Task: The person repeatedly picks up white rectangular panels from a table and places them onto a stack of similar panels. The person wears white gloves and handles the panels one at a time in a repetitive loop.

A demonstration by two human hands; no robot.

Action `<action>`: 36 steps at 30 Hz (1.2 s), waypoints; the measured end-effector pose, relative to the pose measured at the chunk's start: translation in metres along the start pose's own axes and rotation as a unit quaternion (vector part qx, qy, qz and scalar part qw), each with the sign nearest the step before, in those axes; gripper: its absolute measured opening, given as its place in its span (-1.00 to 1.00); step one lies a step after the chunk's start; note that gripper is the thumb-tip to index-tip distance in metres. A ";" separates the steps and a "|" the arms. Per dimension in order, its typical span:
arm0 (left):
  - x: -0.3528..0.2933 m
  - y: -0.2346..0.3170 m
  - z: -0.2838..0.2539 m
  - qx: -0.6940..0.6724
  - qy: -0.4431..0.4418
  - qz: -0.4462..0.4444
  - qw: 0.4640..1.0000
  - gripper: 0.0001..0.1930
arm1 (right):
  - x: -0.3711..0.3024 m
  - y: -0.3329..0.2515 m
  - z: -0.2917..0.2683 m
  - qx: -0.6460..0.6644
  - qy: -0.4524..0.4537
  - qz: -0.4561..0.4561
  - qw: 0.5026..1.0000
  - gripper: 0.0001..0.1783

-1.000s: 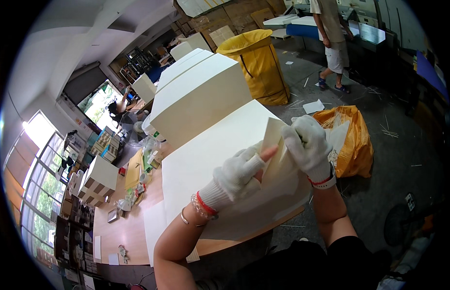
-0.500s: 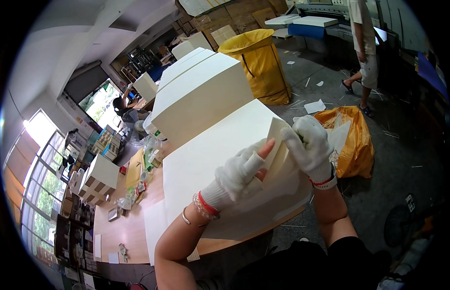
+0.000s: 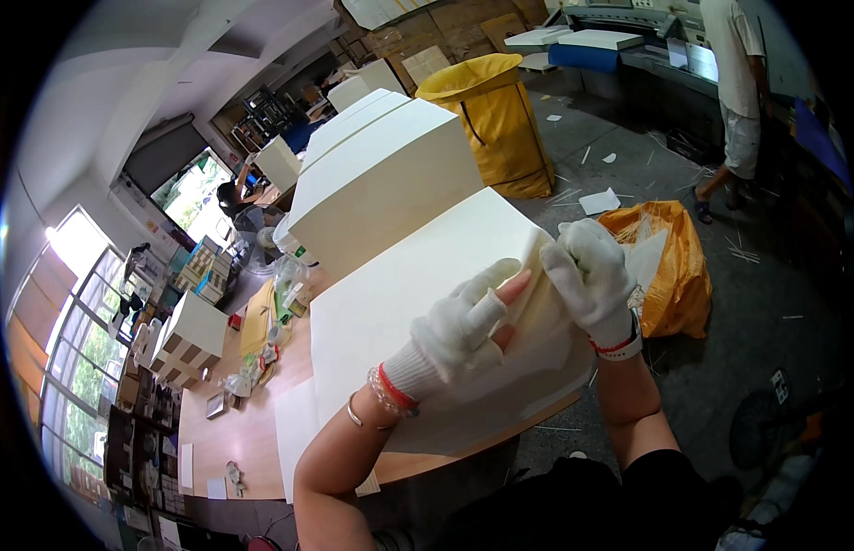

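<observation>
A broad stack of cream-white paper sheets [image 3: 390,294] lies before me on the table. Its right-hand edge is lifted and curled up between my hands. My left hand [image 3: 464,326], in a white knit glove with bare thumb and fingertips, is closed around the curled sheets. Close by on the right, my right hand [image 3: 590,275], also in a white glove, has its fingers folded in, pinching the corner of the same sheets. How many sheets each hand holds is hidden.
Behind the sheets stands a tall block of stacked paper [image 3: 386,174]. A yellow bag [image 3: 496,129] and an orange bag of paper strips [image 3: 679,275] stand on the littered floor. Clutter covers the wooden table [image 3: 234,441] at left. One person [image 3: 735,83] stands far right, another [image 3: 248,207] sits behind.
The lifted sheet edge has bent further over between my hands, its pointed corner now rounded. My hands have barely shifted. The person at far right has moved to the right.
</observation>
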State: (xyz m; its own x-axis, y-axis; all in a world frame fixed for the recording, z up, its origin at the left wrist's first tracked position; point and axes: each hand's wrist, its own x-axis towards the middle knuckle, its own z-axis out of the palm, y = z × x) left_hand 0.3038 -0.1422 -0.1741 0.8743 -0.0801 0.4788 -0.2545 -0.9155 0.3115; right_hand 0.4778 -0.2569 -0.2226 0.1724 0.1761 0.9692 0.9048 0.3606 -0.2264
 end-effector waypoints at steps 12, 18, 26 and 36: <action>0.003 -0.001 -0.001 -0.025 -0.033 -0.022 0.999 -0.60 | -0.005 0.006 0.000 -0.108 0.002 -0.061 0.992 -0.85; 0.001 -0.003 -0.003 0.025 -0.059 -0.004 0.998 -0.59 | -0.006 0.002 0.002 -0.038 -0.013 0.019 0.999 -0.90; 0.003 0.000 0.000 -0.036 -0.022 -0.015 0.999 -0.60 | -0.005 0.002 -0.002 -0.070 -0.022 0.013 0.997 -0.92; 0.002 -0.006 -0.002 -0.013 -0.057 0.010 0.998 -0.57 | -0.001 -0.007 -0.001 -0.004 -0.014 0.126 0.992 -0.92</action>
State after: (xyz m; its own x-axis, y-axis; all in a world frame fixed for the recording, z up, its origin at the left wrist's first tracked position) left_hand 0.3065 -0.1363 -0.1736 0.9094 -0.1443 0.3901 -0.2826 -0.9026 0.3247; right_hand 0.4715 -0.2608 -0.2217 0.3828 0.2843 0.8790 0.8377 0.2943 -0.4600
